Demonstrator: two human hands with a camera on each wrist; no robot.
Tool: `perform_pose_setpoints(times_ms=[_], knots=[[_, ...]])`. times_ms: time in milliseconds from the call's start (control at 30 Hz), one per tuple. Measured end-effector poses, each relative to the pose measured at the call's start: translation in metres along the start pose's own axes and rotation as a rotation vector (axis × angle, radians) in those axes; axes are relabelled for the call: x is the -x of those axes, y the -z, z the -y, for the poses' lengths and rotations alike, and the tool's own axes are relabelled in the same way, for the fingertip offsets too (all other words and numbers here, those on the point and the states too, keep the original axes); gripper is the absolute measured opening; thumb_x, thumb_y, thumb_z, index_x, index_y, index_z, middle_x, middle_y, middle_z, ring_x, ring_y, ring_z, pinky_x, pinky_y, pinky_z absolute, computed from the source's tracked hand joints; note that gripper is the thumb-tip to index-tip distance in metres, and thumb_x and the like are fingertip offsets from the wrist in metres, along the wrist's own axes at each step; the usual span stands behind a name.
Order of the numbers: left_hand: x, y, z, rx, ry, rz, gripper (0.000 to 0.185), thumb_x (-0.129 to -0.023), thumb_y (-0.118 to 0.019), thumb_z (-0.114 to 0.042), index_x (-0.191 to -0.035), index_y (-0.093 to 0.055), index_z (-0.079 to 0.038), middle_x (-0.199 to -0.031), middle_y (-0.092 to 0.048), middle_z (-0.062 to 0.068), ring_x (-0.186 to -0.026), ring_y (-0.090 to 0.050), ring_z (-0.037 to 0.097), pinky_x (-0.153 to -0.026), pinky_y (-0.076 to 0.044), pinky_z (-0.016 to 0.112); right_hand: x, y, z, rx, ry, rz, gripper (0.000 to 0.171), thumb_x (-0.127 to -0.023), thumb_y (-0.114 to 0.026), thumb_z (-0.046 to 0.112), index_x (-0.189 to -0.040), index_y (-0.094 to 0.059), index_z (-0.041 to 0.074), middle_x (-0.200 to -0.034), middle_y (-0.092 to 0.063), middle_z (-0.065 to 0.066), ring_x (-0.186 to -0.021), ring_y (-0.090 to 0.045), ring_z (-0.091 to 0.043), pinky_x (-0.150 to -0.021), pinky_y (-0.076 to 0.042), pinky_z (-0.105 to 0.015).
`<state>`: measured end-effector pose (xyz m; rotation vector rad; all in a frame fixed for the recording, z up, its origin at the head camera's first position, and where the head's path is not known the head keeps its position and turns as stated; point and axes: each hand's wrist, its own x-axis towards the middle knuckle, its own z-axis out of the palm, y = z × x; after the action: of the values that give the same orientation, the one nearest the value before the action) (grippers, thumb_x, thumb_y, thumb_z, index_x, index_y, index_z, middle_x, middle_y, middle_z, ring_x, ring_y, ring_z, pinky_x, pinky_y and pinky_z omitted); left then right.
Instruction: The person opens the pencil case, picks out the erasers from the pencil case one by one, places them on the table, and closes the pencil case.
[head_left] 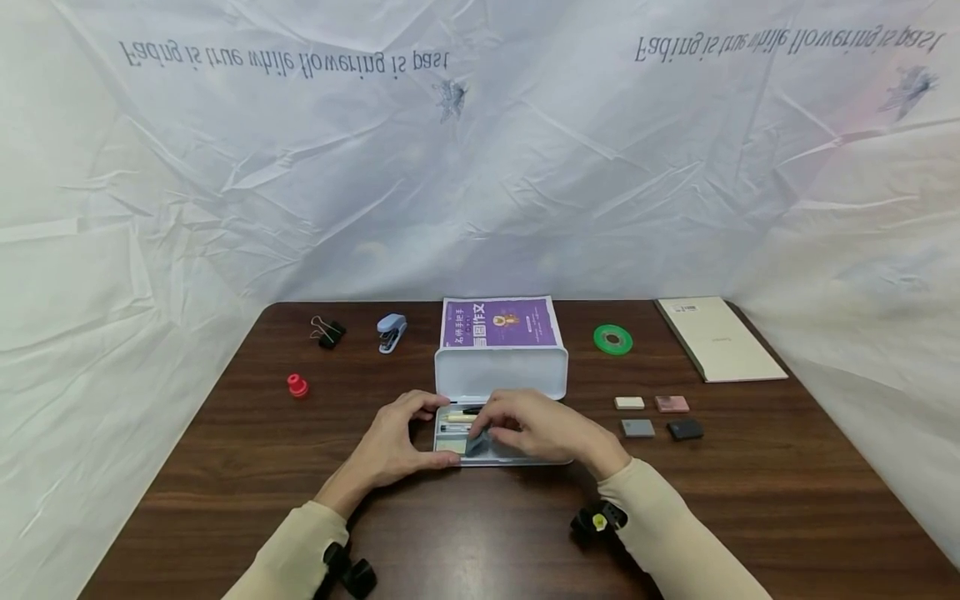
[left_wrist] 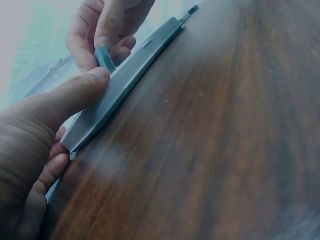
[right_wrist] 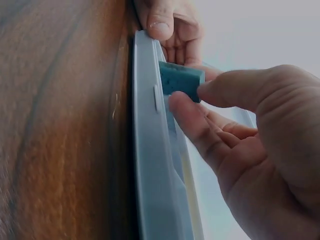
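A small teal block eraser (right_wrist: pixel 181 80), pinched by the right hand (head_left: pixel 542 429), sits above the open grey pencil case (head_left: pixel 517 457), whose near-left edge the left hand (head_left: pixel 397 446) grips.

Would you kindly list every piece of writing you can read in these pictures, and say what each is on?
"Fading is true while flowering is past": printed twice on the white backdrop sheet, upside down.
Purple book cover: large white characters and small print, too blurred to read.
Cream notebook: small marks, too small to read.
Wrist views: no writing.
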<state>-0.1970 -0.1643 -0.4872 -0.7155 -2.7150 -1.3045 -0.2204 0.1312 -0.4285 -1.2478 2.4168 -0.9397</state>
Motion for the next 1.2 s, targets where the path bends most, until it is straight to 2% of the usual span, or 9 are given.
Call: perform_pose_setpoints(times_ms=[200,400,600,700,800,933,1033,1200], knots=[[-0.0011,0.0,0.0007,0.001,0.002,0.003,0.079,-0.08,-0.101,-0.055,-0.143,-0.07,-0.018,-0.138,-0.07,-0.004,-0.12,-0.066,0.015,-0.108,-0.059,0.042,-0.0029,-0.0049,0.0009,-0.022,-0.013,-0.02,0.023,-0.102,-0.071,0.003,-0.119,-0.081,0.015,-0.11,-0.07,0.005,-0.092,-0.065,-0.005,-0.084,-0.062,-0.027],[-0.0013,0.0002,-0.0004,0.007,0.01,0.007,0.08,-0.08,-0.101,-0.055,-0.143,-0.07,-0.018,-0.139,-0.07,-0.004,-0.121,-0.066,0.015,-0.108,-0.059,0.043,-0.0041,-0.0074,0.0009,-0.065,0.0,-0.029,0.023,-0.1,-0.072,0.001,-0.12,-0.079,0.011,-0.112,-0.072,0.003,-0.094,-0.069,-0.005,-0.087,-0.064,-0.027],[-0.0014,0.0005,-0.0004,0.011,0.004,0.004,0.08,-0.079,-0.102,-0.052,-0.143,-0.07,-0.017,-0.138,-0.07,-0.003,-0.121,-0.066,0.015,-0.108,-0.059,0.042,-0.0036,-0.008,0.0015,-0.099,-0.007,-0.032,0.021,-0.1,-0.073,-0.001,-0.114,-0.08,0.013,-0.11,-0.073,0.001,-0.094,-0.07,-0.006,-0.087,-0.065,-0.028],[-0.0012,0.0003,-0.0001,0.009,0.0,0.0,0.079,-0.079,-0.102,-0.051,-0.142,-0.07,-0.016,-0.137,-0.07,-0.003,-0.12,-0.067,0.015,-0.108,-0.059,0.041,-0.0034,-0.0083,0.0028,-0.09,-0.02,-0.039,0.018,-0.098,-0.082,0.004,-0.112,-0.078,0.014,-0.108,-0.073,0.002,-0.091,-0.071,-0.004,-0.085,-0.065,-0.029],[-0.0012,0.0002,-0.0001,0.01,-0.007,-0.004,0.079,-0.078,-0.103,-0.051,-0.142,-0.07,-0.016,-0.137,-0.071,-0.004,-0.119,-0.067,0.015,-0.107,-0.059,0.04,-0.0039,-0.0086,0.004,-0.067,-0.031,-0.061,0.022,-0.093,-0.091,0.009,-0.106,-0.075,0.016,-0.103,-0.072,0.005,-0.087,-0.071,-0.005,-0.081,-0.065,-0.03],[-0.001,0.0004,-0.0004,0.01,-0.013,-0.006,0.079,-0.078,-0.103,-0.05,-0.142,-0.071,-0.015,-0.137,-0.071,-0.003,-0.119,-0.067,0.015,-0.106,-0.06,0.039,-0.0045,-0.0083,0.0039,-0.028,-0.031,-0.099,0.028,-0.089,-0.095,0.007,-0.099,-0.07,0.019,-0.097,-0.07,0.008,-0.084,-0.068,-0.007,-0.077,-0.063,-0.029],[-0.0009,0.0004,-0.0007,0.005,-0.012,-0.004,0.079,-0.079,-0.102,-0.051,-0.142,-0.071,-0.016,-0.138,-0.07,-0.003,-0.12,-0.067,0.015,-0.106,-0.06,0.04,-0.0041,-0.0069,0.0035,-0.011,-0.018,-0.106,0.028,-0.091,-0.092,0.006,-0.105,-0.071,0.018,-0.101,-0.069,0.008,-0.086,-0.067,-0.008,-0.077,-0.063,-0.028],[-0.0005,0.0003,-0.001,-0.007,0.0,0.002,0.08,-0.079,-0.101,-0.054,-0.143,-0.07,-0.017,-0.138,-0.07,-0.005,-0.12,-0.067,0.015,-0.107,-0.06,0.041,-0.0006,-0.0017,0.0044,0.043,-0.001,-0.091,0.035,-0.099,-0.082,0.005,-0.132,-0.076,0.013,-0.115,-0.066,0.006,-0.094,-0.063,-0.007,-0.083,-0.06,-0.027]])
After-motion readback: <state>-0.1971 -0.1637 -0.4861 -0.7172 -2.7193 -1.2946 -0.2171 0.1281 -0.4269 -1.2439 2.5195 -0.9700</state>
